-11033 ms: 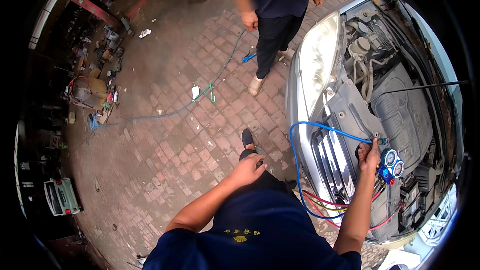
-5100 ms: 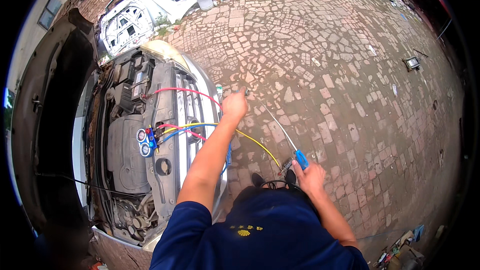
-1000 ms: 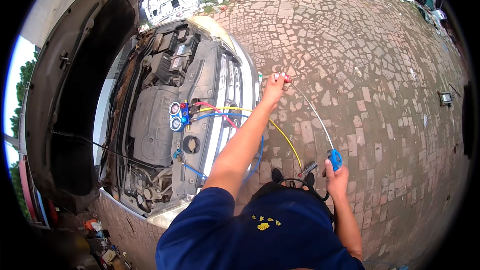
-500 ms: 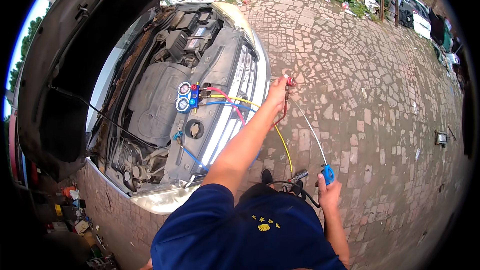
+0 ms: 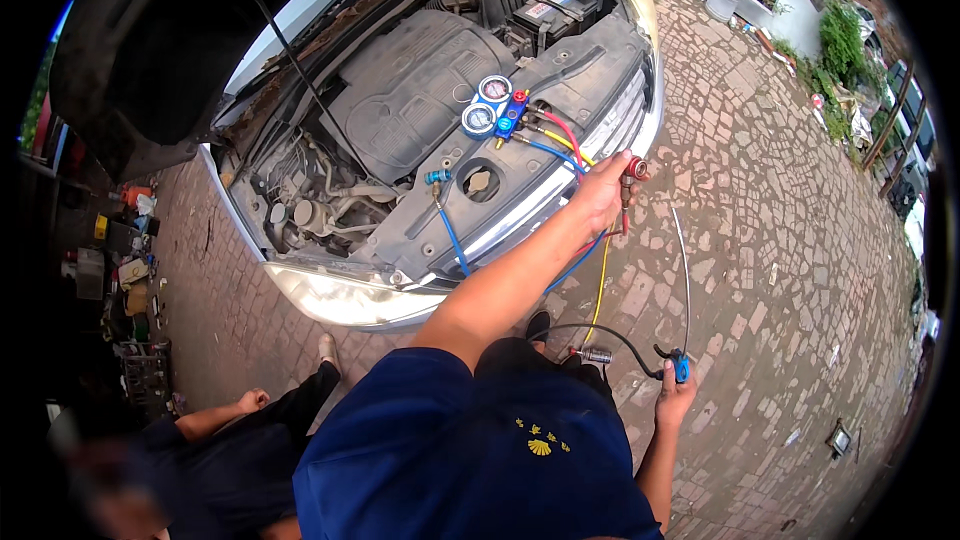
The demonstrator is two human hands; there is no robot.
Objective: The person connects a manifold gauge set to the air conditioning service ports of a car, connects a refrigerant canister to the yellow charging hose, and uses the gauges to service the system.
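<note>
My left hand [image 5: 601, 192] is stretched out past the car's front bumper, its fingers closed round a red quick coupler [image 5: 636, 170] on the red charging hose. Lower on the right, my right hand [image 5: 676, 402] grips a blue air blow gun [image 5: 682, 368]. Its long thin nozzle [image 5: 685, 270] points away toward the coupler, apart from it, and a black air hose [image 5: 625, 340] runs off leftward. A manifold gauge set [image 5: 495, 112] with two dials and red, yellow and blue hoses lies across the engine bay's front. A blue quick coupler [image 5: 438, 178] rests on the front panel.
The car's hood [image 5: 130, 70] is propped up at the left. A metal hose fitting [image 5: 596, 355] hangs by my legs near the yellow hose [image 5: 602, 285]. Another person's hand [image 5: 253, 400] shows at lower left. A floodlight [image 5: 839, 438] lies on the paving at right.
My view has turned left, so the car sits further right. Another person has come into view at lower left. Both hands keep their holds, and the blow gun's nozzle points more steeply away.
</note>
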